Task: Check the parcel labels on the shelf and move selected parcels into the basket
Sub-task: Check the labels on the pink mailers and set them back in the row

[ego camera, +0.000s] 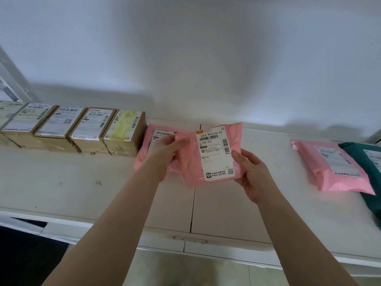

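A pink plastic parcel (pixel 189 162) with a white label is lifted over the white shelf (pixel 82 182), label facing me. My left hand (pixel 167 150) grips its left edge and my right hand (pixel 250 172) grips its right edge. Behind it, partly hidden, a second pink parcel (pixel 148 137) lies on the shelf next to the boxes. No basket is in view.
A row of several brown cardboard boxes (pixel 90 129) with labels lines the shelf's back left. At the right lie another pink parcel (pixel 329 168) and a dark green parcel (pixel 369 162). A white wall stands behind the shelf. Floor shows below the shelf's front edge.
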{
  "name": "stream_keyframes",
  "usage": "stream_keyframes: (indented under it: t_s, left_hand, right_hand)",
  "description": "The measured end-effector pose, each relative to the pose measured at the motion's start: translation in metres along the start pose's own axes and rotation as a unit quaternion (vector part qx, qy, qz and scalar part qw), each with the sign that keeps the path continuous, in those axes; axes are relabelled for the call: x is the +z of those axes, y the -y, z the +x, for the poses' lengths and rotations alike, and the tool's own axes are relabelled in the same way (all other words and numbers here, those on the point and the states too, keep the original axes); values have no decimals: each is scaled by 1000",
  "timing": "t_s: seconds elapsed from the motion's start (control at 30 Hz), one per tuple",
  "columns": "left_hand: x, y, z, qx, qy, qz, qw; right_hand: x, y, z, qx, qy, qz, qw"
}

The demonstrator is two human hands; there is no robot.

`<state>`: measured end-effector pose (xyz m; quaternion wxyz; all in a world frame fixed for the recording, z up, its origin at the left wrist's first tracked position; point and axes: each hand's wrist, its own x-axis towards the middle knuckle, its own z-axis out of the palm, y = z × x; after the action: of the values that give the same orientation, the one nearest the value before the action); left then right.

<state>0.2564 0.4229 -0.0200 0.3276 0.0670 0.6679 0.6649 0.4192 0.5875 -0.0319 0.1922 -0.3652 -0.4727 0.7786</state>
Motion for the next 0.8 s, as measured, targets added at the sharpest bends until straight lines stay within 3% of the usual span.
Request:
stream_keyframes:
  t_s: [0.13, 0.3, 0.47, 0.53, 0.7, 0.8]
  left_hand:
    - [9, 16, -1, -68, -23, -17, 997]
    - [36, 40, -3, -139, -80, -142, 977]
    - [58, 57, 2, -103, -153, -181, 966]
    - [65, 61, 2, -95, -155, -166, 969]
    - [77, 67, -5, -199, -110, -152, 962]
    - [76, 68, -7, -189, -99, -136, 967]
  right_hand:
    - [-2, 8, 17, -4, -47, 16, 999]
    - [9, -5, 25, 24, -44, -6, 999]
    - [15, -16, 31, 41, -56, -50, 996]
    - [17, -15, 34, 15, -78, -61, 995]
    - [20, -12, 42, -79, -97, -140, 982]
    - [24, -17, 45, -72, -92, -151, 982]
